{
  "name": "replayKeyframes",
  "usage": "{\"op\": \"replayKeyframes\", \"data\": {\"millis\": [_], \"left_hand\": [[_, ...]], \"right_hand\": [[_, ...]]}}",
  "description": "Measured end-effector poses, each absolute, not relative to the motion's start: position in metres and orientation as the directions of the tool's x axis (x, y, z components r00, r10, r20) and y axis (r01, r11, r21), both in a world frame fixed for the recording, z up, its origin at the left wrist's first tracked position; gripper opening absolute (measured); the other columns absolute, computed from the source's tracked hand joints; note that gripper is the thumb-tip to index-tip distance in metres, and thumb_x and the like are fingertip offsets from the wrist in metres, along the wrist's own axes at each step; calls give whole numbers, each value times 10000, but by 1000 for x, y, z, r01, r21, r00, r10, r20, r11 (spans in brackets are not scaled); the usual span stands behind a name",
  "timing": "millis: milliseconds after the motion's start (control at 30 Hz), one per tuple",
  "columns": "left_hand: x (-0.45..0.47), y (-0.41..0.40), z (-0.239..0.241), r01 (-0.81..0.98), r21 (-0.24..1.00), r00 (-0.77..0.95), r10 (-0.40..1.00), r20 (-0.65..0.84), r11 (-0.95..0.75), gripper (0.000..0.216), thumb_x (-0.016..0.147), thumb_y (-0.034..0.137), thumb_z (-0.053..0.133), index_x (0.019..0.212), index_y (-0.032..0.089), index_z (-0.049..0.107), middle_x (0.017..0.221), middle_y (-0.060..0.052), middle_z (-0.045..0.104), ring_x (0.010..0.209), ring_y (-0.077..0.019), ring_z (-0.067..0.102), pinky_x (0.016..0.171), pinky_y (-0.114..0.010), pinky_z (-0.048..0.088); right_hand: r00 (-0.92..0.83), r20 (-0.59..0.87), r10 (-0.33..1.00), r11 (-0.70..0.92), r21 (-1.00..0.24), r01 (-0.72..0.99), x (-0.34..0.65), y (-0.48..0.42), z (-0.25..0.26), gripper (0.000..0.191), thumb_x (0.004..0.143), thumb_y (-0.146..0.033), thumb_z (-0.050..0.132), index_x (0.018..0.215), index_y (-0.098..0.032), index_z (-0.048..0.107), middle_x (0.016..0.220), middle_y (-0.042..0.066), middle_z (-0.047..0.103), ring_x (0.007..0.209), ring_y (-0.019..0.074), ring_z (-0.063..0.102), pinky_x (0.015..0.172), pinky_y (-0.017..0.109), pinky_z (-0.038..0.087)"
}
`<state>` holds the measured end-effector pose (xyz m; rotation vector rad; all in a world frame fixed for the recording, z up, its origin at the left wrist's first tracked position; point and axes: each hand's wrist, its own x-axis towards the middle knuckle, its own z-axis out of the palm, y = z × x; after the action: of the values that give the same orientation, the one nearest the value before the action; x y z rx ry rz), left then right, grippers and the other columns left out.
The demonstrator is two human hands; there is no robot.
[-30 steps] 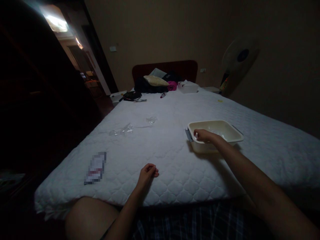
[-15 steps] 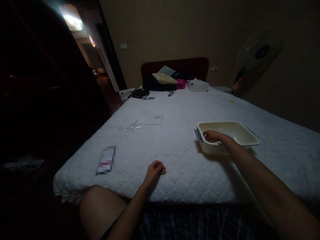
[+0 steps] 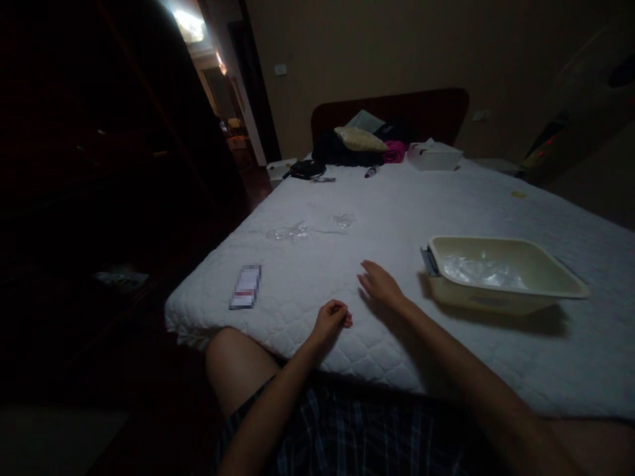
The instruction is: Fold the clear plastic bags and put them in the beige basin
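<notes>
My left hand (image 3: pixel 333 318) rests near the front edge of the white quilted mattress cover (image 3: pixel 397 205). Its fingers curl in towards the thumb, and whatever they may hold is hidden. Above the cover, to the right of it, my right hand (image 3: pixel 380 281) reaches inward with fingers apart and nothing visible in them. A cream plastic bin (image 3: pixel 486 301) with grey side latches stands to the right of my right hand, apart from it. Clear crinkled plastic (image 3: pixel 481 271) lies inside the bin. Beyond my hands are two clear plastic pieces, one long (image 3: pixel 292 231) and one small (image 3: pixel 344 220).
A flat, pixelated rectangular item (image 3: pixel 245 287) lies at the left. Towards the headboard (image 3: pixel 436 109) are a dark bag (image 3: pixel 307 170), a small bottle (image 3: pixel 372 172), a cushion (image 3: pixel 360 139), a pink roll (image 3: pixel 395 152) and a white box (image 3: pixel 435 157). A fan stands at right.
My right hand has come out of the bin and moved left over the bed, its fingers now apart. My left hand stays curled near the edge. The view has shifted left.
</notes>
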<state>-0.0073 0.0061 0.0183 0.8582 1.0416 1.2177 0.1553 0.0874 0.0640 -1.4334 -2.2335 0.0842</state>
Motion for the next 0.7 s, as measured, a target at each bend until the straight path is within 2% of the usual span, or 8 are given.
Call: {"op": "replayKeyframes", "data": {"millis": [100,200,300,400,567,700], "left_hand": [[-16,13,18,-179,983,-63,996,-61,49,210,674,356,622,730,166,553,608,-4,583,538,-117,549,524,-231,418],[-36,31,25,185,979,-157,980,118,-88,135,715,304,576,712,171,597,616,-7,585,575,-123,537,555,-232,394],[-61,58,32,492,863,-250,932,264,-113,135,766,254,502,758,177,613,668,-17,592,633,-143,536,612,-256,395],[-84,89,35,729,676,-222,898,380,-106,133,760,185,483,780,165,613,779,-59,602,750,-178,536,705,-294,404],[-113,131,34,884,465,-176,884,432,-52,186,766,141,457,872,147,609,934,-115,584,951,-234,498,842,-339,377],[-124,154,32,916,399,-225,871,437,37,252,793,147,437,1009,121,566,1057,-152,526,1016,-259,468,866,-361,366]], "right_hand": [[-307,346,887,402,-246,882,133,74,16,431,875,-286,370,1230,-72,485,1316,184,456,1231,260,401,1023,428,286],[-282,363,888,383,-243,891,131,70,-3,433,884,-285,344,1246,-85,472,1329,176,445,1247,259,383,1034,452,259],[-307,368,878,410,-244,879,135,72,-2,435,888,-297,335,1250,-97,471,1328,170,448,1244,256,388,1029,450,271],[-299,392,870,411,-240,879,137,72,0,433,891,-305,328,1244,-104,477,1315,163,464,1234,257,399,1024,444,281],[-292,400,869,419,-278,864,138,70,-2,429,894,-308,329,1222,-87,494,1302,171,473,1226,256,405,1029,440,274],[-280,399,873,423,-334,842,139,70,-1,418,890,-314,339,1215,-106,501,1294,166,482,1215,257,417,1020,456,286]]}}
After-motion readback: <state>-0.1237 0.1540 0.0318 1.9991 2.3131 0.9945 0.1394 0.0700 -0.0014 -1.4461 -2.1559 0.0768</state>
